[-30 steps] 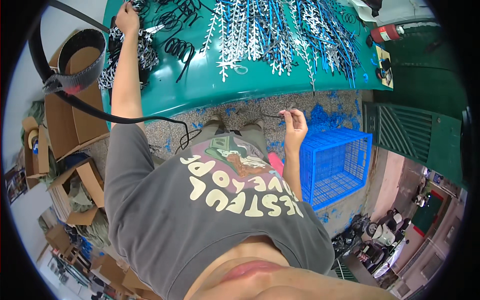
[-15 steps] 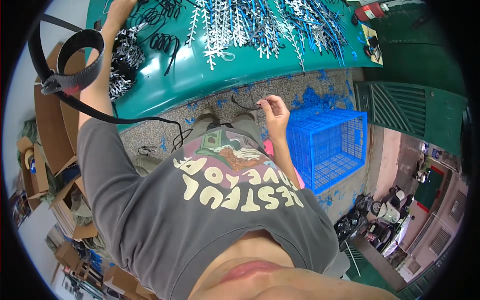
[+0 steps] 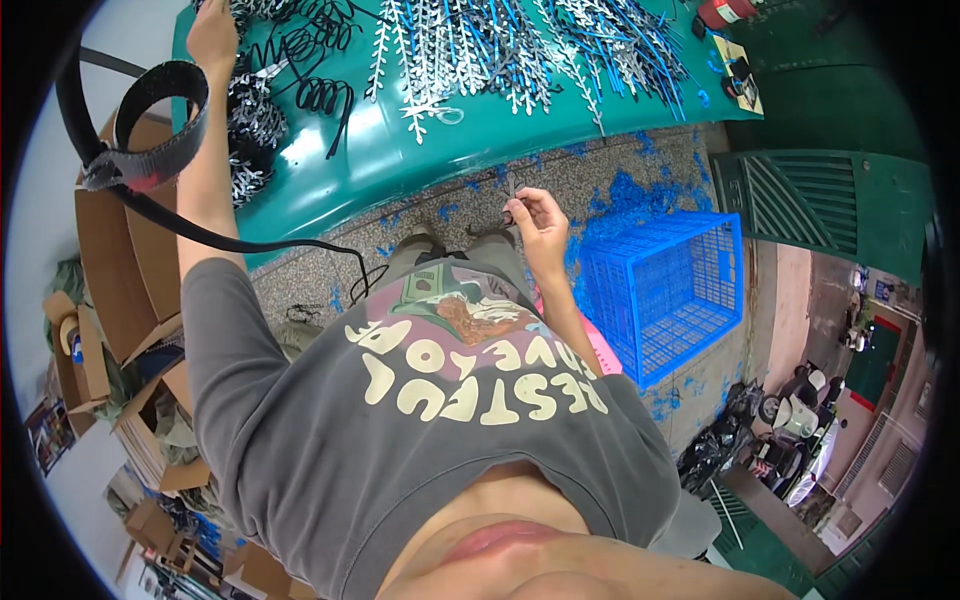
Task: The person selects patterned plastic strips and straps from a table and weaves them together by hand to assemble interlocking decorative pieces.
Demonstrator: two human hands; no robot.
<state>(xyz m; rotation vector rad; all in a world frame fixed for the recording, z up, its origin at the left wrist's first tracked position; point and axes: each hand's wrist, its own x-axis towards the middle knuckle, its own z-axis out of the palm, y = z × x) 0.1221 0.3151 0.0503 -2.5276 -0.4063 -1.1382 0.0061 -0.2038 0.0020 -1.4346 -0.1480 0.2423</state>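
Note:
My left arm reaches over the left end of the green table (image 3: pixel 310 175). My left hand (image 3: pixel 213 42) is at the top edge of the picture, its fingertips cut off, so its grip cannot be made out. Below it lie bunches of black and silver leafy sprigs (image 3: pixel 257 120), with curled black strips (image 3: pixel 325 95) beside them. In front of my body, short of the table edge, my right hand (image 3: pixel 541 225) is closed in a pinch. A thin greyish strip (image 3: pixel 512 186) stands up from its fingertips; a small dark bit shows below them.
Many silver sprigs with blue stems (image 3: pixel 470 60) cover the table's far side. A blue plastic crate (image 3: pixel 640 290) stands on the floor at right, near blue scraps (image 3: pixel 630 200). Cardboard boxes (image 3: pixel 125 270) fill the left. A black strap (image 3: pixel 205 230) hangs across my left arm.
My left hand has shifted left and a little nearer. The right hand has barely moved; the dark strip that stretched left from its fingers no longer shows that way, and a thin piece points up.

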